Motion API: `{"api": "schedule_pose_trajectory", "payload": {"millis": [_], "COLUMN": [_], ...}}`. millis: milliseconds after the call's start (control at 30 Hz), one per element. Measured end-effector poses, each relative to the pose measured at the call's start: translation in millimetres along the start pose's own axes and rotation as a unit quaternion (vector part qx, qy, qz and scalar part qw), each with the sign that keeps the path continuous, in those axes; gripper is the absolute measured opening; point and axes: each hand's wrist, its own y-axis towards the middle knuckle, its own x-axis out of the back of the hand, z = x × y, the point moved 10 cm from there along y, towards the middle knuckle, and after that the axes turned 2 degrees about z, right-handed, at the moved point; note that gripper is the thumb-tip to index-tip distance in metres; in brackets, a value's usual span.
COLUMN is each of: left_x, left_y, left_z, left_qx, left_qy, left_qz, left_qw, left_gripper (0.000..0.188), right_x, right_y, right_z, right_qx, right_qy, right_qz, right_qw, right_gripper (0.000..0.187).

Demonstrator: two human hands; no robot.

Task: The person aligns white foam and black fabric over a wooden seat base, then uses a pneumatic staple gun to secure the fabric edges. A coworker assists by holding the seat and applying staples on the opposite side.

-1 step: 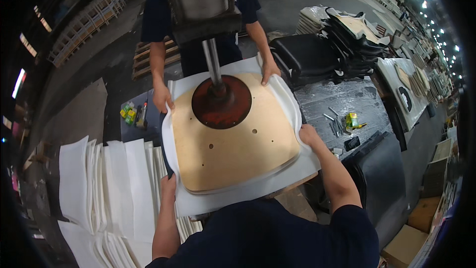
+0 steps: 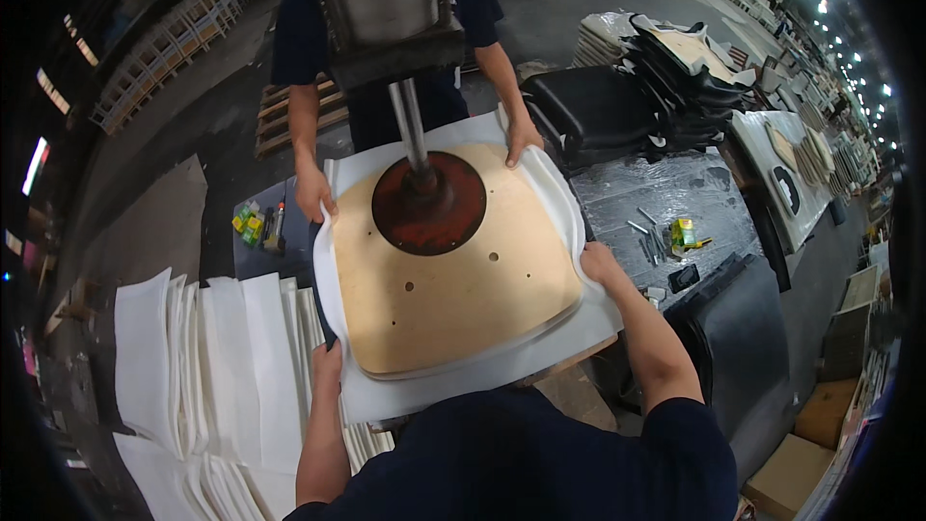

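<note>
While the round red press plate [image 2: 429, 203] bore down on the plywood seat board [image 2: 453, 280], my left hand [image 2: 326, 367] gripped the white cover sheet [image 2: 482, 376] at its near left edge, fingers curled under. My right hand [image 2: 596, 263] clutched the sheet's right edge, folding it up against the board. Across from me, a co-worker's hands [image 2: 314, 195] held the far edge.
</note>
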Motion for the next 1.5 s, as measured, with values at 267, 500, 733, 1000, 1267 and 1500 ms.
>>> {"api": "schedule_pose_trajectory", "payload": {"millis": [267,500,733,1000,1267,1500], "left_x": [-11,-11,-8,-14,-16,-17], "left_y": [11,12,16,24,30,37], "left_z": [-1,1,-1,-4,-14,-15], "left_qx": [-0.008,0.011,0.018,-0.001,-0.026,-0.033], "left_qy": [-0.058,-0.051,-0.010,-0.026,-0.039,0.012], "left_qz": [0.017,0.037,0.032,0.065,0.099,0.099], "left_qw": [0.998,0.998,0.999,0.998,0.994,0.995], "left_gripper": [0.037,0.037,0.034,0.038,0.042,0.055], "right_x": [11,9,3,6,-10,-21], "right_y": [2,-5,2,-8,-19,-17], "right_z": [-1,4,-4,-2,-11,-24], "right_qx": [0.012,-0.003,0.031,0.058,0.034,0.050], "right_qy": [0.016,0.061,0.089,0.171,0.375,0.392], "right_qz": [0.005,0.001,0.027,0.046,0.064,0.037], "right_qw": [1.000,0.998,0.995,0.982,0.924,0.918], "right_gripper": [0.046,0.044,0.042,0.042,0.033,0.036]}}
